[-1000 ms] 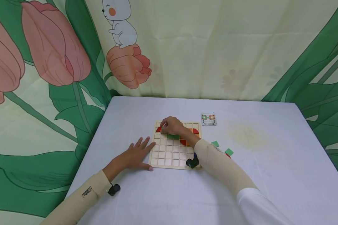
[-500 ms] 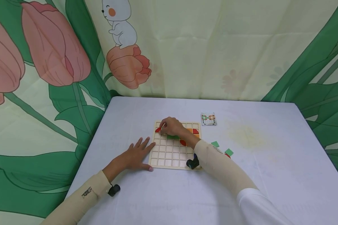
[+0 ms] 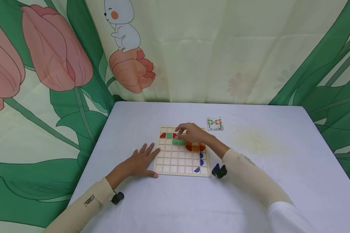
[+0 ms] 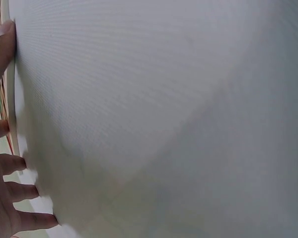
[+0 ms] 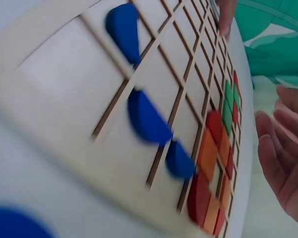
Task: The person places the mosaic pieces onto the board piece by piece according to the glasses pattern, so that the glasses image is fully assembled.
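A wooden grid board [image 3: 175, 158] lies on the table, with coloured tiles in its far rows. My left hand [image 3: 137, 162] rests beside it, fingers spread, tips at its left edge. Over the far part hovers my right hand [image 3: 191, 133], fingers loosely bent, thumb apart, nothing between them. Under its fingertips is a red tile [image 3: 174, 136]. Left of that sit a green square tile [image 3: 169, 135] and a red rounded tile [image 3: 163, 135]. Green tiles [image 5: 227, 106] and orange tiles [image 5: 206, 156] fill nearby cells. The hand covers part of the far right rows.
Blue rounded tiles [image 3: 202, 162] lie along the board's near right side. Another blue piece [image 5: 15, 223] is blurred off the board. A small pattern card [image 3: 215, 124] lies beyond the far right corner. A printed curtain [image 3: 210, 64] hangs behind the white-covered table [image 3: 163, 204].
My right hand has moved right from the board's far left, uncovering the green square between two red tiles. The forearm now hides the green tiles on the table. The left hand stays put.
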